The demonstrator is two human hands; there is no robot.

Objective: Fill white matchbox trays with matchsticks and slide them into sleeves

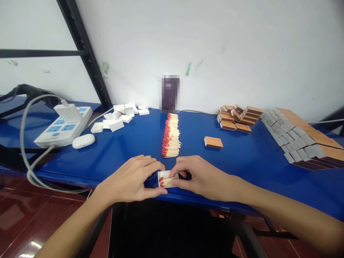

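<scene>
A small white matchbox tray (167,178) with red-tipped matches in it sits at the near edge of the blue table (236,161). My left hand (133,179) pinches its left end with thumb and fingers. My right hand (200,176) pinches its right end. A long row of loose red-tipped matches (171,135) lies just beyond the tray, running away from me.
Empty white trays (118,118) are heaped at the back left, next to a power strip (64,125) and a white earbud case (83,141). One brown matchbox (213,142) lies alone; brown boxes (238,117) and stacked sleeves (303,138) fill the right.
</scene>
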